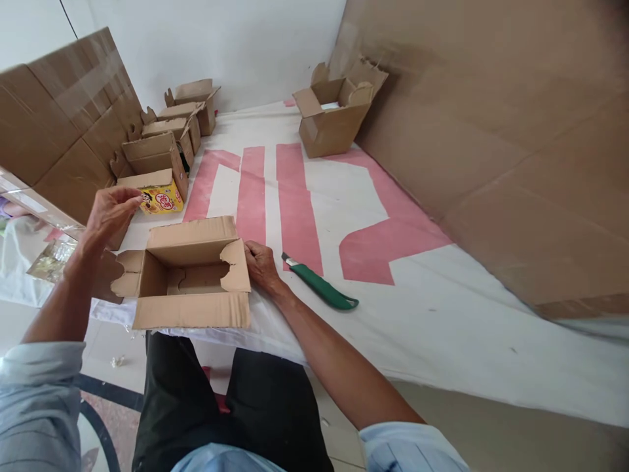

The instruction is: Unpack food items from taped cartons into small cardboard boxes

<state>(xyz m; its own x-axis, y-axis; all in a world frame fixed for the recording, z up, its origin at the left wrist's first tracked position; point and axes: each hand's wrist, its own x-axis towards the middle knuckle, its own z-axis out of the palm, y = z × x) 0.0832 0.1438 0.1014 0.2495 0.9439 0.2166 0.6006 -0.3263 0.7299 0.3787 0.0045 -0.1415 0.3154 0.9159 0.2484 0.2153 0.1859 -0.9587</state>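
An open cardboard box [191, 311] sits at the table's near edge with its flaps folded out; I see its bare inside. My right hand [263, 265] grips the right side of this box, fingers partly hidden behind the flap. To the upper left, my left hand [115, 206] has its thumb and fingertips pinched at the left edge of a small yellow printed box [163, 199]. A brown flap shows on top of the yellow box. Just right of my right hand lies a green-handled cutter knife [324, 287], its blade end toward the hand.
Several open cardboard boxes [152, 149] stand in a row at the left, beside a large carton [63, 111]. Another open box [331, 128] stands at the back. A big cardboard sheet or carton [491, 144] fills the right. White-and-pink sheeting [339, 210] covers the table.
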